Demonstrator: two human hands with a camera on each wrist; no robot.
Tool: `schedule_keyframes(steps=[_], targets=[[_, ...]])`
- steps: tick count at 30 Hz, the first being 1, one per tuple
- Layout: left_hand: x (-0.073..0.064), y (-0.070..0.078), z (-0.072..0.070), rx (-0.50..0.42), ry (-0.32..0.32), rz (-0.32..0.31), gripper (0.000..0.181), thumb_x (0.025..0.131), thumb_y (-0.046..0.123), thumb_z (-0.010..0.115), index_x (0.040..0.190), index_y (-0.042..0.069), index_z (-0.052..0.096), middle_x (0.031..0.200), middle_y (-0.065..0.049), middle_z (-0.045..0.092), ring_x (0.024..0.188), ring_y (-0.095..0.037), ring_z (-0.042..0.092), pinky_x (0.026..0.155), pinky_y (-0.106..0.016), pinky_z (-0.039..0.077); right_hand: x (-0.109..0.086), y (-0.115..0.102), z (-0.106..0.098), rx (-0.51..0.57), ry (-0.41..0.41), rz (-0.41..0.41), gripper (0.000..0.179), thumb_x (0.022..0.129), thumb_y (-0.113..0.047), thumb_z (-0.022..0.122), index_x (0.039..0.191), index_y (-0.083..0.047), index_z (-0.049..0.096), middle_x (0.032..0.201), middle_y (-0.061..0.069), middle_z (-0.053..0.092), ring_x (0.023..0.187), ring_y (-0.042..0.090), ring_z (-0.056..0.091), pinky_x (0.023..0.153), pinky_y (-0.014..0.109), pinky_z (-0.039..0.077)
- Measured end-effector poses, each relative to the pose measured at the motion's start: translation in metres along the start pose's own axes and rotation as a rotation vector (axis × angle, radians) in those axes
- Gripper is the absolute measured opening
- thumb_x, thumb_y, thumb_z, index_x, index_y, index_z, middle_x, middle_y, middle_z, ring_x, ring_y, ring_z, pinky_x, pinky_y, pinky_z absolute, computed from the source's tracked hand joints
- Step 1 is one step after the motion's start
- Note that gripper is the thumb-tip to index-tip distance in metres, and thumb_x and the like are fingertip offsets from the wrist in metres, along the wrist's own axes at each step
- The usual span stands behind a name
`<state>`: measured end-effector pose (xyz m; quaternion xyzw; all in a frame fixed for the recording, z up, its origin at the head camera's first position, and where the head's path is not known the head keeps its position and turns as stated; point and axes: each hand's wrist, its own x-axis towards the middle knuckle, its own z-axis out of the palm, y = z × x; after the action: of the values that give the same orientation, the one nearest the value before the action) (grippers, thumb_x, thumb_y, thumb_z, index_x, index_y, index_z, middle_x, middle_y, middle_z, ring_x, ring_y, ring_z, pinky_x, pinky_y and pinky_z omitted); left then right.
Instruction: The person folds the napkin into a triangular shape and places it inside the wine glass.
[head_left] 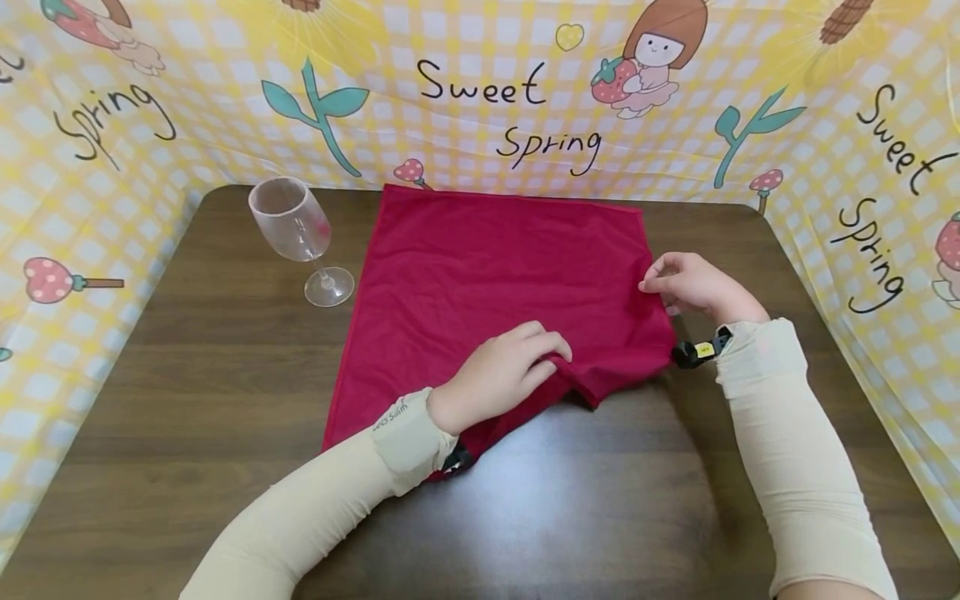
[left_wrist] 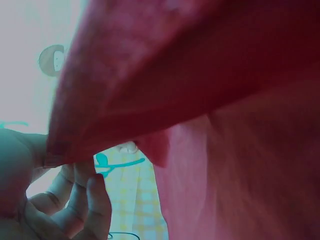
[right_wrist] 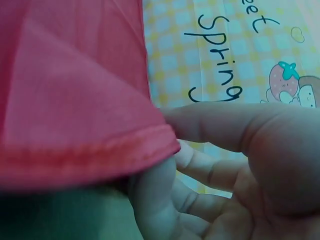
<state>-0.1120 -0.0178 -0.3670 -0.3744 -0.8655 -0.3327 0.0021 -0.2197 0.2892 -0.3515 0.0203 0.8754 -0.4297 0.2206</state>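
A dark red cloth (head_left: 487,275) with hemmed edges is spread over the far half of the wooden table. My left hand (head_left: 502,375) is over its near part, pinching a hemmed corner that shows in the left wrist view, where raised cloth (left_wrist: 150,75) covers much of the picture. At the cloth's right edge, my right hand (head_left: 693,283) pinches another hemmed piece. In the right wrist view that cloth (right_wrist: 80,100) is between thumb and forefinger. Between the hands the near edge is lifted and folded.
Left of the cloth a clear wine glass (head_left: 292,229) stands upright on the table (head_left: 187,375), close to the cloth's edge. A yellow checked backdrop (head_left: 465,50) with printed drawings encloses the back and both sides.
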Motion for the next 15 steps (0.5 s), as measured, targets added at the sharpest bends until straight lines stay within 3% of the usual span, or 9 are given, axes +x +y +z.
schedule_keyframes(steps=[6,11,15], targets=[[0.0,-0.011,-0.007,-0.204,0.119,-0.129,0.012,0.093,0.015,0.056,0.099,0.021,0.063,0.087,0.011,0.058,0.071,-0.004,0.05,0.069,-0.022,0.045,-0.008,-0.008,0.006,-0.145,0.109,-0.079,0.026,0.092,-0.021,0.059,0.102,0.002,0.052,0.072,0.005,0.061,0.061,0.017,0.06,0.059,0.035,0.054],[-0.001,-0.017,-0.015,-0.366,0.206,-0.257,0.011,0.092,0.013,0.056,0.097,0.017,0.065,0.081,0.006,0.06,0.066,-0.009,0.054,0.065,-0.025,0.046,-0.016,-0.012,0.014,-0.184,0.192,-0.158,0.022,0.094,-0.015,0.054,0.109,0.001,0.055,0.088,0.014,0.064,0.066,0.023,0.061,0.06,0.035,0.053],[-0.001,-0.022,-0.021,-0.403,0.263,-0.32,0.01,0.091,0.013,0.056,0.095,0.016,0.065,0.076,0.003,0.058,0.063,-0.013,0.052,0.062,-0.027,0.045,-0.022,-0.011,0.024,-0.293,0.281,-0.276,0.019,0.091,-0.01,0.055,0.108,-0.002,0.058,0.095,0.017,0.064,0.073,0.025,0.062,0.066,0.034,0.049]])
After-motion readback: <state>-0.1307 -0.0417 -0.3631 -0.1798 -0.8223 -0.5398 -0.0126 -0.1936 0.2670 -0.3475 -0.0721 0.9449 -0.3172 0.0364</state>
